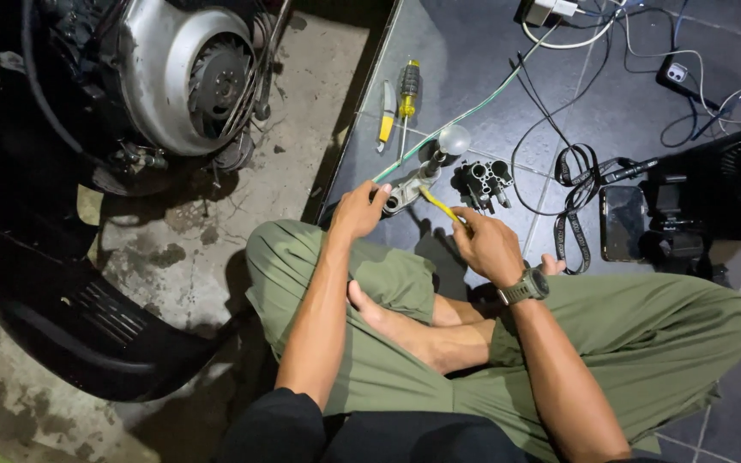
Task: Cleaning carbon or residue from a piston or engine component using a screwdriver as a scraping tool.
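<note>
Small grey metal part (405, 190) is pinned to the floor under left hand (358, 210), fingers pressed down. Thin yellow tool (439, 206) is pinched by right hand (486, 246), tip at part. Risk: tool may slip if part isn't held steady. Black carb body (485, 182) lies just beyond.

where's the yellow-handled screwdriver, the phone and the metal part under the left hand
yellow-handled screwdriver (408, 86), head view, on its handle
phone (622, 222), head view, middle of its dark screen
metal part (406, 189), head view, on its flat grey body
</note>
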